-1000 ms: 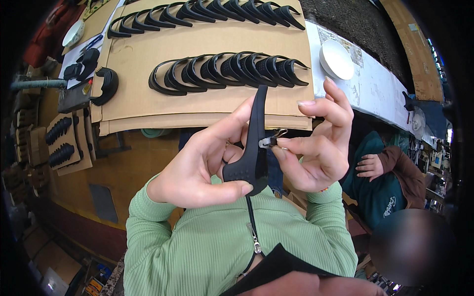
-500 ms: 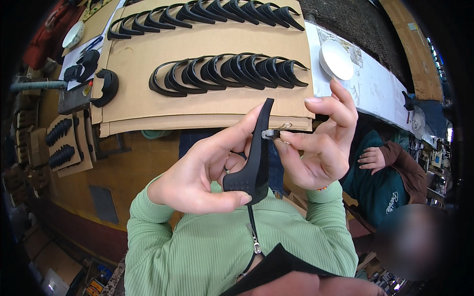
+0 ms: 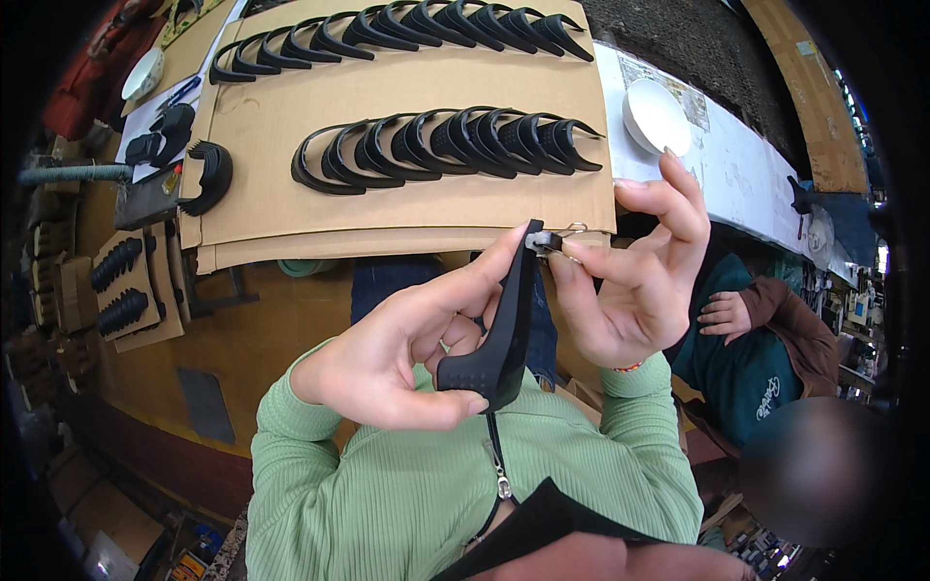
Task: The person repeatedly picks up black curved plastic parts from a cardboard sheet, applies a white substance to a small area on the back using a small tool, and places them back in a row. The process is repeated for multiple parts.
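My left hand (image 3: 392,358) is closed round a matte black curved plastic piece (image 3: 499,349), which stands nearly upright, its narrow tip up and its dotted broad end down by my thumb. Pinched between thumb and finger of my right hand (image 3: 635,290) is a small black binder clip (image 3: 554,240) with looped wire handles. A greyish-white bit shows at the clip's jaws and meets the piece's edge close to its tip. My other right fingers are raised and spread apart. Two rows of similar curved black pieces, the far row (image 3: 417,34) and the near row (image 3: 450,145), lie overlapping on the cardboard (image 3: 252,126).
A white bowl (image 3: 656,116) stands on the white table surface (image 3: 736,189) right of the cardboard. One dark toothed curved piece (image 3: 208,179) lies at the cardboard's left edge. Another person (image 3: 741,339) sits close on my right.
My right hand and the clip have moved up along the black piece's edge toward its tip. The piece has dropped slightly in my left hand's grip.
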Demonstrator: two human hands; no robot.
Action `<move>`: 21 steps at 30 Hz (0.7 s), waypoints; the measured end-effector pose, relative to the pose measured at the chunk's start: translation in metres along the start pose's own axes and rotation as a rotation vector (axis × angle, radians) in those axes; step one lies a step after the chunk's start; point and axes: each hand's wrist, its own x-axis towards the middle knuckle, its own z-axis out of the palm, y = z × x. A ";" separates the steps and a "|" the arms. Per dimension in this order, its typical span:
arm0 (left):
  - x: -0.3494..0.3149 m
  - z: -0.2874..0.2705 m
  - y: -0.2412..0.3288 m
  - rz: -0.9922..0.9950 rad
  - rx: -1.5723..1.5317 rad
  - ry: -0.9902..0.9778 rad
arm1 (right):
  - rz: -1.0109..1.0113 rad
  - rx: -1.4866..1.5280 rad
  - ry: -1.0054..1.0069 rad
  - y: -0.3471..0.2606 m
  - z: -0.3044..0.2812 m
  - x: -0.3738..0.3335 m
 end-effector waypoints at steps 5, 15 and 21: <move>-0.001 0.000 -0.004 -0.006 -0.047 0.010 | 0.014 -0.032 0.025 0.002 0.000 0.001; -0.001 -0.006 -0.008 0.087 0.017 0.159 | 0.260 0.569 0.015 0.008 -0.006 -0.007; 0.004 -0.013 -0.008 0.126 -0.080 0.133 | 0.052 0.443 -0.187 -0.004 -0.016 -0.012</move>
